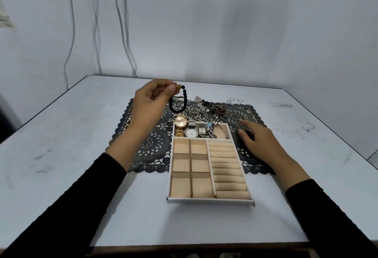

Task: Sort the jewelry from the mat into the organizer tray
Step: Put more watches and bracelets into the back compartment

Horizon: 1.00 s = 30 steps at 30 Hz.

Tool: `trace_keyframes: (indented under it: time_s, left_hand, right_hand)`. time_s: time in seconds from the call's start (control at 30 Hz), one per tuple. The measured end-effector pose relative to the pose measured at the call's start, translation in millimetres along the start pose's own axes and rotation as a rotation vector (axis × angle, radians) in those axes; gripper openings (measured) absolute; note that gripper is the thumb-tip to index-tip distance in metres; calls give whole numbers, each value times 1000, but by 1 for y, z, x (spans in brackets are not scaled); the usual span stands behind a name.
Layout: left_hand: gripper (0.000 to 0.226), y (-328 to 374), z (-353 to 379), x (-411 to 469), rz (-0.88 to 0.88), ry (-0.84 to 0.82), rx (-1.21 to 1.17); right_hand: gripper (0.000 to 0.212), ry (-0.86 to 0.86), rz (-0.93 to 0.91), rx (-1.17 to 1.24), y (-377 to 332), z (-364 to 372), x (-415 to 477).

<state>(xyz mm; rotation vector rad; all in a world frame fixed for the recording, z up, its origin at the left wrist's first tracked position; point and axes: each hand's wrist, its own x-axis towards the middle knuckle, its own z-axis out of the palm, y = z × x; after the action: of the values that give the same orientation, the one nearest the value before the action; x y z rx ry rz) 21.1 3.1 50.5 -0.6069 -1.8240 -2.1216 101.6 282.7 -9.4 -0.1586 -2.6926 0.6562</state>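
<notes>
While left hand (152, 99) pinches a bead bracelet (185, 96) aloft, right hand (260, 142) fingers (248, 126) are spread.

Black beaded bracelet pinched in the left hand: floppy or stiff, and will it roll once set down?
Probably floppy: the black beaded bracelet hangs as a drooping loop from the left hand's grip at its gold charm. Likely light, since two fingertips carry it. Round beads may roll a little, though strung together it should pool rather than travel.
</notes>
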Motion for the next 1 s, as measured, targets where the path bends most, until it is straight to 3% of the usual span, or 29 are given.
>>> trace_keyframes:
  time_s: [0.33,0.67,1.0]
  left_hand:
    - [12,2,12,-22,-55,-114,-26]
    - [13,-9,18,-47,-247,-237,-124]
    - [16,-17,14,-52,-404,-368,12]
  right_hand:
    - [38,-98,1,-118,11,1,-11]
    - [37,-98,20,-119,8,-1,-12]
    - [36,-88,28,-91,8,-1,-12]
